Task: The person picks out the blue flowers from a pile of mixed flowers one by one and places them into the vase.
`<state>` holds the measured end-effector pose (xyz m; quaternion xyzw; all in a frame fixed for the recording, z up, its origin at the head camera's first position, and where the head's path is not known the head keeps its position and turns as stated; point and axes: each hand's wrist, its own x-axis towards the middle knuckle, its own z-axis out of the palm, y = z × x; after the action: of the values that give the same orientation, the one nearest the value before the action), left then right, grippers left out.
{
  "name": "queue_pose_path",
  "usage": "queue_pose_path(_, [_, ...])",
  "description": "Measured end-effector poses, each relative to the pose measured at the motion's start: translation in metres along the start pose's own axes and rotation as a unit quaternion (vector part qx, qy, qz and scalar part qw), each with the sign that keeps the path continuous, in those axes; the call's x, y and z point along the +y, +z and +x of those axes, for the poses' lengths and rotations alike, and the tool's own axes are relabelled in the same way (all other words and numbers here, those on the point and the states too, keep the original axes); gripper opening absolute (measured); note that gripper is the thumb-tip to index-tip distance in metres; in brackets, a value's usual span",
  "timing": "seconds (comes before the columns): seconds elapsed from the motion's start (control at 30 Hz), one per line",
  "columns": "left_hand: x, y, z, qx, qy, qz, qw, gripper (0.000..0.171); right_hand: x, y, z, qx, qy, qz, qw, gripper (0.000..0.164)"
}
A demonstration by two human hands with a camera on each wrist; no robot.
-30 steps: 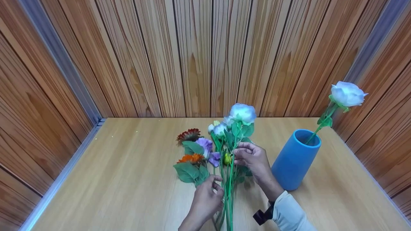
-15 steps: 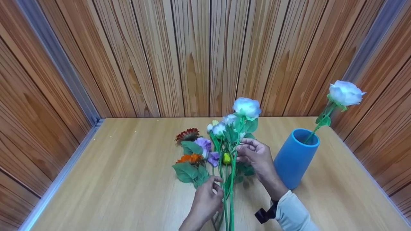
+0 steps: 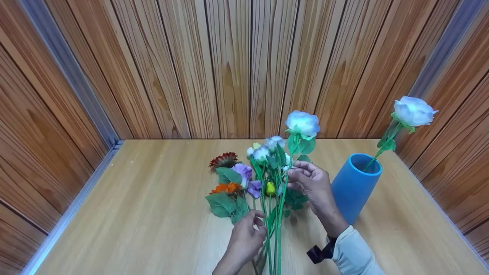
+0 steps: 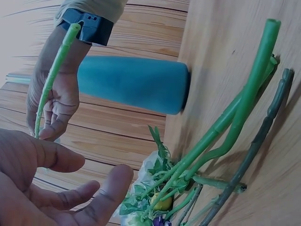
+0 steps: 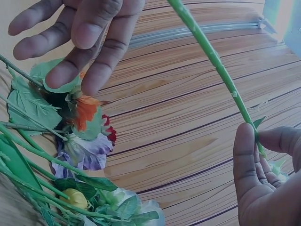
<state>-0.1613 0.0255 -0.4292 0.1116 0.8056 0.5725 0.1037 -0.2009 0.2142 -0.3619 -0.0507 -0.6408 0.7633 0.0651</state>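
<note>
My right hand [image 3: 311, 185] pinches the green stem [image 5: 221, 75] of a pale blue-white artificial rose [image 3: 302, 124] between thumb and fingers. The bloom stands above the hand, and the stem's lower end hangs free in the left wrist view. My left hand [image 3: 246, 238] hovers left of the stems with loosely bent, parted fingers and nothing between them [image 4: 61, 188]. Below lie more artificial flowers: smaller white blooms [image 3: 262, 153], a yellow-green bud [image 3: 270, 188], purple flowers [image 3: 244, 173], an orange flower [image 3: 227, 188] and a dark red flower [image 3: 224, 160].
A blue vase [image 3: 353, 194] stands to the right of my right hand, with one pale rose [image 3: 414, 110] leaning out of it to the right. Wood-panelled walls [image 3: 229, 68] enclose the table [image 3: 153, 214] at the back and sides.
My right hand has moved right and slightly up, lifting the pale rose away from the other flowers. My left hand has stayed almost still.
</note>
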Motion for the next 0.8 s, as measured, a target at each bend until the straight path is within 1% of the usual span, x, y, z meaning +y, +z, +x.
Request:
queue_pose_path(0.1, [0.001, 0.000, 0.000, -0.001, 0.002, 0.000, 1.0000, 0.025, -0.002, -0.001, 0.001, 0.006, 0.004, 0.001, 1.000, 0.038])
queue_pose_path(0.37, [-0.001, -0.001, 0.002, -0.007, -0.019, -0.006, 0.9998, 0.022, -0.007, -0.006, 0.002, 0.014, 0.000, -0.002, 1.000, 0.038])
queue_pose_path(0.6, [-0.002, -0.001, 0.004, -0.007, -0.028, -0.005, 0.9996, 0.024, -0.014, -0.012, -0.001, 0.007, -0.005, 0.000, 1.000, 0.045])
queue_pose_path(0.8, [-0.003, -0.001, 0.004, -0.006, -0.027, 0.006, 0.9996, 0.026, -0.020, -0.015, -0.004, 0.010, -0.033, -0.001, 0.999, 0.044])
